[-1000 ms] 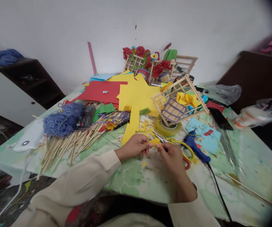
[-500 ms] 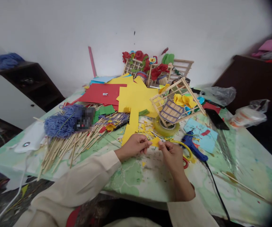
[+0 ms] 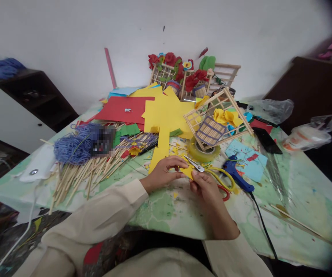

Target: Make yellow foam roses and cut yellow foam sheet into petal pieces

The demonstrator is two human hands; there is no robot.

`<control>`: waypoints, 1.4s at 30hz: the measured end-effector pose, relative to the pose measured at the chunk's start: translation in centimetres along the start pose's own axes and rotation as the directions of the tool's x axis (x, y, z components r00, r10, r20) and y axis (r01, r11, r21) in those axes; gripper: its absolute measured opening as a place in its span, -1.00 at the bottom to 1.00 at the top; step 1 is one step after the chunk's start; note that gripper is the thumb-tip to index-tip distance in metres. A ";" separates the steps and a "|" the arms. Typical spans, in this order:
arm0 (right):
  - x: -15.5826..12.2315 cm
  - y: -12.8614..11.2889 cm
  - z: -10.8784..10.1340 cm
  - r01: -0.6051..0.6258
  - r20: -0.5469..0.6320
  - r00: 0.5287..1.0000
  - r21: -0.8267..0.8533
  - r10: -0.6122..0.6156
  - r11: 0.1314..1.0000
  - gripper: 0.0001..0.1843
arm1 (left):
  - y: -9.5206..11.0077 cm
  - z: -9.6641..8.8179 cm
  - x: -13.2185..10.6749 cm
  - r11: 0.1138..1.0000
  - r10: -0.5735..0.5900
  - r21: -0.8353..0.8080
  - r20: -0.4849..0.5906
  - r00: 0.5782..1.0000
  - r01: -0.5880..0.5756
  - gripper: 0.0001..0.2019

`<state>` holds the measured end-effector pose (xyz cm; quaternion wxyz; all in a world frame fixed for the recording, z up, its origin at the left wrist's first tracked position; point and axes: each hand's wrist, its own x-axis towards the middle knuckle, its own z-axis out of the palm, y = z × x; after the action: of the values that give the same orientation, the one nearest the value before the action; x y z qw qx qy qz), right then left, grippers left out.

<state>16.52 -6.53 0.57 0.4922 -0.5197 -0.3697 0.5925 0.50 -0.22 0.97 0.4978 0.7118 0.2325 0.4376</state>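
Note:
A small piece of yellow paper (image 3: 187,172) is pinched between both hands above the front of the table. My left hand (image 3: 166,174) has its thumb and fingers on the left side of the piece. My right hand (image 3: 207,188) grips its lower right corner. Just past my right hand lies a pair of scissors (image 3: 195,164) with yellow and red handles, its blades pointing up and left. Small yellow scraps (image 3: 177,148) are scattered beyond my fingers. A long yellow paper strip (image 3: 162,146) runs down behind my left hand.
Bamboo sticks (image 3: 79,177) and purple yarn (image 3: 76,143) lie at left. A stick frame (image 3: 212,134) with yellow flowers leans on a tape roll (image 3: 202,154). A blue glue gun (image 3: 236,175) with a black cord lies right. Yellow sheets (image 3: 168,111) and red paper (image 3: 122,111) are behind.
The yellow piece has turned and dropped slightly in my fingers. My left fingers have opened around it, and my right hand has shifted down, showing more of the scissors.

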 end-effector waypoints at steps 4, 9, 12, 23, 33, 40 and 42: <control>0.0 0.4 0.0 0.078 -0.016 0.997 -0.137 -0.081 0.988 -0.56 | -0.5 -0.2 0.0 0.999 -0.030 0.036 -0.037 0.999 0.031 -0.77; -0.2 0.5 0.0 0.201 -0.058 0.973 -0.253 -0.222 0.946 -0.66 | -0.5 0.0 -0.1 0.990 -0.139 0.003 -0.076 0.987 0.139 -0.77; -0.3 0.7 0.2 0.201 -0.101 0.964 -0.331 -0.247 0.922 -0.65 | -0.6 0.1 -0.1 0.982 -0.188 0.000 -0.091 0.978 0.189 -0.79; -0.7 0.5 0.2 0.207 -0.218 0.933 -0.331 -0.288 0.921 -0.76 | -0.9 0.6 -0.1 0.759 -0.537 -0.423 0.025 0.843 0.495 -0.61; -0.7 0.7 0.3 0.216 -0.228 0.920 -0.388 -0.320 0.896 -0.78 | -0.9 1.0 -0.5 0.743 -0.541 -0.367 0.164 0.825 0.560 -0.66; -1.4 -0.2 -2.0 0.230 -0.193 0.853 -0.694 -0.484 0.683 -0.77 | -1.0 0.7 -0.3 0.757 -0.530 -0.389 0.107 0.841 0.526 -0.66; -1.5 -0.5 -3.6 0.196 -0.113 0.832 -0.856 -0.543 0.479 -0.76 | -1.4 0.6 -0.3 0.754 -0.532 -0.414 0.068 0.844 0.509 -0.66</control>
<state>20.12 -8.15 0.72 0.3734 -0.6931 -0.6047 0.1205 1.00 -0.15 -0.46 0.7333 0.4837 0.3357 0.3399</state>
